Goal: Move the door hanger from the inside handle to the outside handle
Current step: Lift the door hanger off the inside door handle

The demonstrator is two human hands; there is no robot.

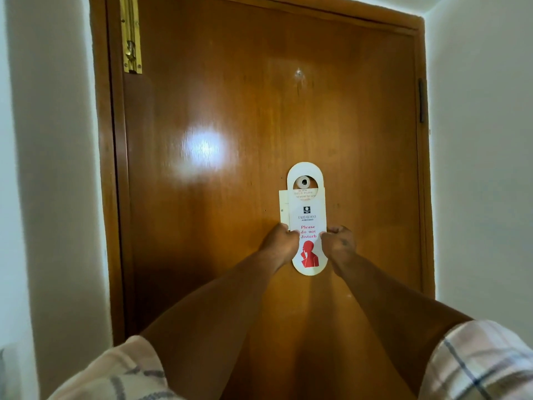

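Note:
A white door hanger [308,217] with red "Please do not disturb" lettering and a red figure hangs flat against the brown wooden door [230,140]. A small round knob [303,182] shows through its top hole. A second white card [283,209] peeks out behind its left edge. My left hand [281,241] pinches the hanger's left edge near the lettering. My right hand [337,241] pinches its right edge at the same height. No lever handle is visible.
The door is closed in its wooden frame. A brass bolt [131,36] is mounted at the top left of the door. A dark hinge [422,101] sits on the right frame. White walls [478,168] close in on both sides.

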